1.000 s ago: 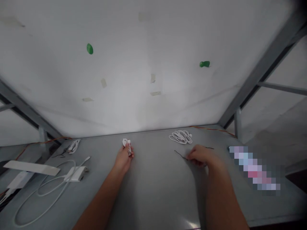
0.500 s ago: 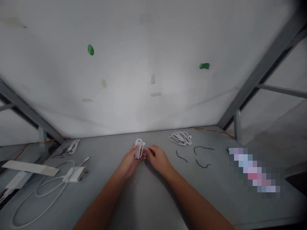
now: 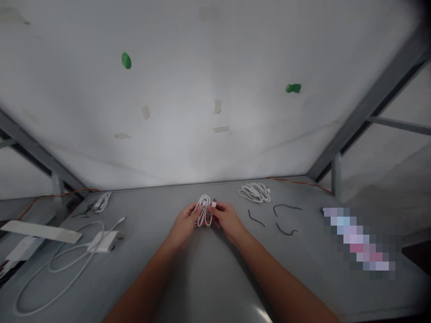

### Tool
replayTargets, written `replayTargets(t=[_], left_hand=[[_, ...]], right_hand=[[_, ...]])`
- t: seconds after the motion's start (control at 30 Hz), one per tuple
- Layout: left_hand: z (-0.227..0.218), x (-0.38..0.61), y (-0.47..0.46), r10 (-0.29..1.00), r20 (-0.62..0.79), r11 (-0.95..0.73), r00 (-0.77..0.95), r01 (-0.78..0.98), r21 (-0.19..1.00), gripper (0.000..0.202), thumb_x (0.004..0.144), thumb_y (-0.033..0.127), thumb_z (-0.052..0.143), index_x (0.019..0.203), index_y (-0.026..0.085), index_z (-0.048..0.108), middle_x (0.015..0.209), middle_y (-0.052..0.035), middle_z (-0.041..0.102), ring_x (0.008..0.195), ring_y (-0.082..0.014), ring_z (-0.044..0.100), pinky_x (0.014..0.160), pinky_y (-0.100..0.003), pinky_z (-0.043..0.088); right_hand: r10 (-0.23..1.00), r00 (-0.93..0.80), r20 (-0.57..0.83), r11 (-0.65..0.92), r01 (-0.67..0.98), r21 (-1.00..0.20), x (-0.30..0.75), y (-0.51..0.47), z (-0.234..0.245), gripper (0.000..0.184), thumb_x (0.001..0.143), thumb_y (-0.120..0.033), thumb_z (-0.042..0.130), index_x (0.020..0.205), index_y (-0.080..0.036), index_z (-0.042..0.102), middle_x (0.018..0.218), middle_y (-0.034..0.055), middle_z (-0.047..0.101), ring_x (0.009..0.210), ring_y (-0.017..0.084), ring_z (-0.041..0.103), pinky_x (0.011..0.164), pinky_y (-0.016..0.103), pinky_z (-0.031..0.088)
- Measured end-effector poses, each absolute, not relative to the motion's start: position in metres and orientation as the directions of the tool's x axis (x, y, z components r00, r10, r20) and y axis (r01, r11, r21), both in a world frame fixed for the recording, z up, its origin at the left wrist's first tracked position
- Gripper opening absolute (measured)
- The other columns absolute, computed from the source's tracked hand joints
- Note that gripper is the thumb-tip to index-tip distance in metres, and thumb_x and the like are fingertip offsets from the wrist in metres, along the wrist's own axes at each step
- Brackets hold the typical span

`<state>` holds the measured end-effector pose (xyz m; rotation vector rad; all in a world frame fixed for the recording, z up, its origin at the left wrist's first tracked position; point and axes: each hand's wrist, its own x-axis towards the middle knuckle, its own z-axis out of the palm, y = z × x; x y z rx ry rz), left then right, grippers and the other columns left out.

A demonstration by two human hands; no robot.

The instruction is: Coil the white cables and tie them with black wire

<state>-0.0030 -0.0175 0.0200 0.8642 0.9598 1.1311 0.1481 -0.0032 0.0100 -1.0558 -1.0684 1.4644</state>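
A white USB cable (image 3: 204, 216), folded into a small looped bundle, is held up between both hands above the grey tabletop (image 3: 215, 287). My left hand (image 3: 183, 225) grips the left side of the loops, its thumb in front. My right hand (image 3: 227, 219) pinches the right side close to the USB plug (image 3: 214, 203), which sticks up beside the thumb. Fingers behind the bundle are partly hidden. To the right lies another coiled white cable (image 3: 255, 193), and nearer to me are black twist ties (image 3: 256, 219), loose on the table.
At left lie a small bundled white cable (image 3: 102, 202) with black ties, a white power adapter (image 3: 103, 242) with a long looped cord, and a white strip (image 3: 40, 231). A pixelated object (image 3: 357, 240) is at right. A white wall panel (image 3: 182, 152) closes the back.
My right hand has moved onto the bundle and now grips it by the plug. The bundle has shifted slightly right and its loops have spread. The view has tilted a little.
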Motion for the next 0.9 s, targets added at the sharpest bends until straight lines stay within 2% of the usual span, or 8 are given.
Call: replayTargets(t=[0.1,0.23,0.43,0.6,0.77,0.9], left_hand=[[0.021,-0.004,-0.016,0.968,-0.194,0.242,0.16,-0.39,0.888,0.038,0.08,0.047,0.081,0.095,0.012,0.076,0.091,-0.013,0.075,0.081,-0.0239,0.069,0.069,-0.031,0.052],[0.023,-0.004,-0.015,0.952,-0.22,0.293,0.212,-0.436,0.851,0.037,0.083,0.046,0.077,0.098,0.012,0.077,0.09,-0.0144,0.075,0.082,-0.0255,0.07,0.068,-0.032,0.054],[0.029,-0.008,-0.018,0.944,-0.187,0.281,0.274,-0.362,0.889,0.036,0.079,0.04,0.082,0.106,0.016,0.079,0.099,-0.0134,0.077,0.083,-0.0251,0.071,0.073,-0.034,0.055],[0.028,-0.011,-0.016,0.951,-0.174,0.247,0.255,-0.292,0.924,0.027,0.081,0.03,0.081,0.104,0.017,0.081,0.11,-0.013,0.077,0.097,-0.0253,0.07,0.083,-0.031,0.053],[0.028,-0.018,-0.011,0.967,-0.111,0.173,0.228,-0.274,0.946,0.017,0.077,0.025,0.084,0.093,0.018,0.082,0.101,-0.0123,0.079,0.095,-0.0257,0.071,0.085,-0.031,0.052],[0.033,-0.017,-0.014,0.962,-0.116,0.166,0.249,-0.193,0.967,0.019,0.072,0.02,0.087,0.09,0.02,0.081,0.095,-0.01,0.079,0.088,-0.0243,0.072,0.082,-0.031,0.053]], right_hand=[[0.985,-0.145,-0.095,-0.13,-0.255,-0.958,0.149,-0.003,0.01,0.047,0.067,-0.059,0.083,0.077,-0.015,0.07,0.06,0.0001,0.06,0.045,0.009,0.043,0.04,0.024,0.027],[0.983,-0.163,-0.087,-0.128,-0.262,-0.957,0.152,0.0,0.009,0.049,0.067,-0.061,0.084,0.074,-0.014,0.069,0.059,0.0002,0.06,0.044,0.008,0.043,0.039,0.023,0.028],[0.982,-0.147,-0.122,-0.155,-0.234,-0.96,0.155,-0.001,0.015,0.048,0.063,-0.058,0.086,0.072,-0.016,0.067,0.055,-0.0022,0.057,0.042,0.008,0.04,0.039,0.023,0.025],[0.99,-0.084,-0.115,-0.127,-0.146,-0.981,0.156,-0.002,0.019,0.04,0.064,-0.053,0.084,0.072,-0.016,0.069,0.049,-0.0072,0.045,0.042,0.007,0.033,0.042,0.023,0.023],[0.986,-0.116,-0.123,-0.133,-0.086,-0.987,0.16,-0.001,0.021,0.036,0.065,-0.05,0.082,0.075,-0.017,0.073,0.047,-0.0071,0.044,0.043,0.008,0.034,0.043,0.024,0.022],[0.979,-0.178,-0.101,-0.113,-0.056,-0.992,0.164,-0.001,0.022,0.032,0.066,-0.047,0.081,0.071,-0.017,0.073,0.049,-0.0064,0.046,0.042,0.007,0.034,0.042,0.024,0.021]])
